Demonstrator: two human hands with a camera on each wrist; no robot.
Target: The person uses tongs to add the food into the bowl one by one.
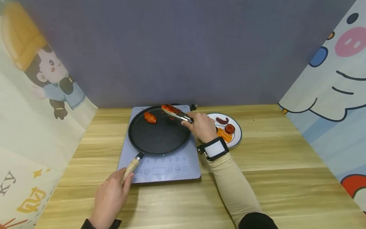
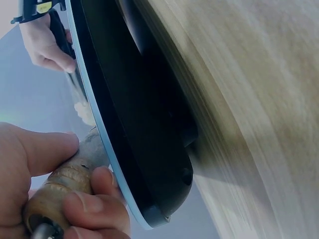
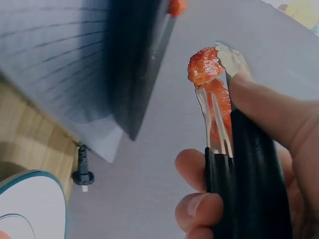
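Observation:
My left hand (image 1: pixel 111 195) grips the wooden handle (image 1: pixel 132 167) of a flat black frying pan (image 1: pixel 160 136); the left wrist view shows thumb and fingers curled round this handle (image 2: pixel 60 186). In my right hand (image 1: pixel 202 126) is a pair of metal tongs (image 1: pixel 183 116) with black grips. Between the tong tips sits a red-orange glazed piece of food (image 3: pixel 204 66), like a chicken wing, over the pan's far right side. A similar chicken wing (image 1: pixel 150 117) lies in the pan's far left part.
Under the pan is a light induction cooker (image 1: pixel 183 165) with touch controls at its front. A blue-rimmed white plate (image 1: pixel 236 137) with several food pieces stands to the right, partly behind my right hand. A black plug (image 3: pixel 82 167) lies near the cooker. A grey wall (image 1: pixel 183 54) closes the back.

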